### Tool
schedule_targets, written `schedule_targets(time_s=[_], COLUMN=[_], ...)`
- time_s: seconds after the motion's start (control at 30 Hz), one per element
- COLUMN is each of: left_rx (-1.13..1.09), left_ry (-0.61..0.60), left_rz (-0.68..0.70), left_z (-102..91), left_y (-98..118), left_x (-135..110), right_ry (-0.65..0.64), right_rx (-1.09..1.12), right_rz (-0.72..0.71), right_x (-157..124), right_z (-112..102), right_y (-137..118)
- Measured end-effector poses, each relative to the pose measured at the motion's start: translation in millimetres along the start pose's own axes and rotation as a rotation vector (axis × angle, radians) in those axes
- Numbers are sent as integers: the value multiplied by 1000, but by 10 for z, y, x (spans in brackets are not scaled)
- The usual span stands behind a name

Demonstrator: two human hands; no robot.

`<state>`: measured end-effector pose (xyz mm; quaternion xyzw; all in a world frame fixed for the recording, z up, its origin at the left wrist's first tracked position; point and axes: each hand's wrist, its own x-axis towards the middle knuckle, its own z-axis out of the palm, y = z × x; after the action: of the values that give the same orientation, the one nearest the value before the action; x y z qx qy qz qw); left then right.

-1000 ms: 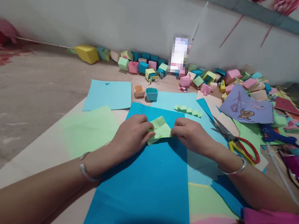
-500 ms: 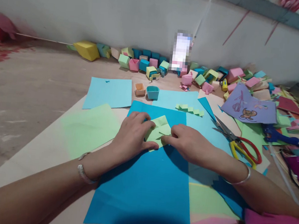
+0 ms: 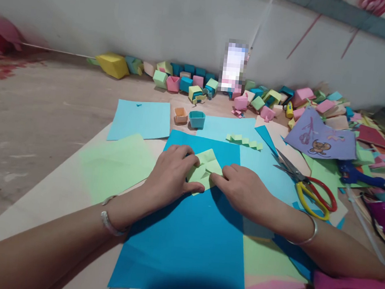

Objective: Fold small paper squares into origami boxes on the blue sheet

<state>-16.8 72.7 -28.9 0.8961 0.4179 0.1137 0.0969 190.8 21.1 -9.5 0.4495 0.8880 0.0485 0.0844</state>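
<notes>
A small folded piece of light green paper [image 3: 204, 168] lies on a large blue sheet [image 3: 185, 248], creased, with a flap raised on its right side. My left hand [image 3: 172, 172] rests over its left edge, thumb and fingers pressing it against the sheet. At the right corner, my right hand [image 3: 243, 185] pinches the flap between thumb and curled fingers. Just beyond stand a small orange paper box [image 3: 180, 115] and a teal paper box [image 3: 196, 119]. A zigzag green paper strip [image 3: 244, 142] lies behind my right hand.
Scissors [image 3: 306, 185] with red and yellow handles lie right, blades apart. A light blue sheet [image 3: 140, 120] and a green sheet [image 3: 113, 166] are left. Several paper boxes [image 3: 185, 84] line the wall beside a blurred bright screen [image 3: 233, 66]. A blue glue gun [image 3: 360, 174] sits far right.
My right hand has shifted slightly right, drawing the flap of the green paper a little outward. My left hand stays in almost the same place.
</notes>
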Motion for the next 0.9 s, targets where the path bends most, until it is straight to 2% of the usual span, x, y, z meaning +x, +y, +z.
schedule_targets(time_s=[0.13, 0.27, 0.47, 0.67, 0.77, 0.9], left_rx=[-4, -14, -34, -30, -29, -30], left_ry=[1, 11, 2, 11, 11, -3], left_rz=[2, 3, -5, 4, 8, 5], left_z=[7, 15, 11, 20, 25, 19], left_y=[-11, -16, -10, -27, -30, -22], left_x=[-3, -3, 1, -12, -8, 7], right_ry=[-45, -6, 63, 129, 104, 7], right_rx=[-83, -145, -241, -235, -217, -231], right_rz=[45, 22, 148, 76, 88, 194], right_x=[-50, -93, -94, -77, -72, -57], right_z=[-69, -91, -56, -40, -27, 4], right_y=[-92, -149, -122, -136, -146, -114])
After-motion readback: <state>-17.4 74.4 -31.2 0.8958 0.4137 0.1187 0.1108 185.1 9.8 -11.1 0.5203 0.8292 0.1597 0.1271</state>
